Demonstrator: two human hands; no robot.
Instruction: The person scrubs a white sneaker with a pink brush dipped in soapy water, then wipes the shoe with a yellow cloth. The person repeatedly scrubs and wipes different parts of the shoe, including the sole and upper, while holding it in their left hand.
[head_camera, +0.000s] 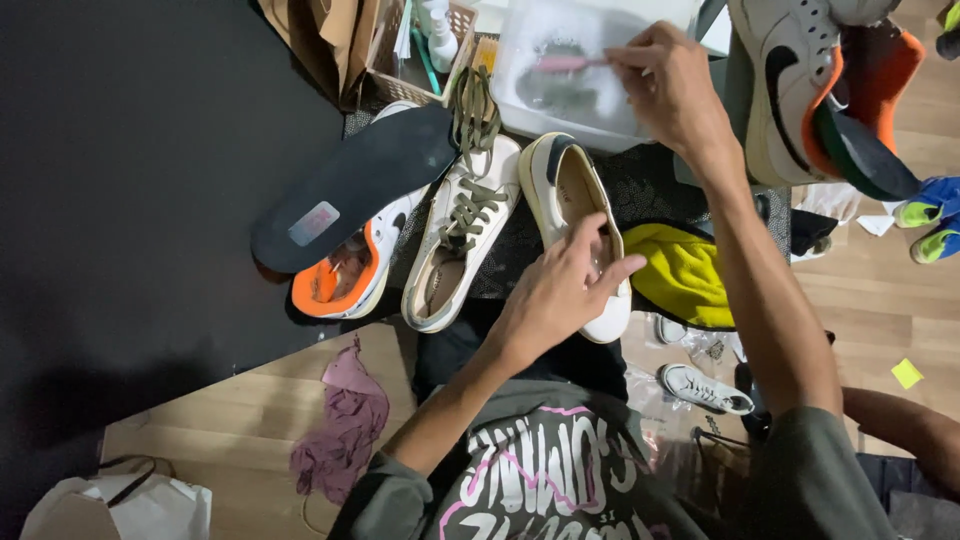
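My left hand (560, 285) grips the side of a white laceless sneaker (575, 200) lying on the dark mat, fingers curled over its opening. My right hand (670, 85) is raised over a clear plastic tub (520, 100) of soapy water and holds a pink-handled brush (560, 63) dipped into it. Beside the held shoe lies a second white sneaker (455, 240) with olive laces (472, 120) pulled loose.
A dark insole (350, 185) rests over a white shoe with orange lining (340, 285). A yellow cloth (680, 270), a wicker basket with bottles (425, 45), more sneakers (800, 90) at the right, a purple rag (345, 425) and a white bag (130, 505) lie around.
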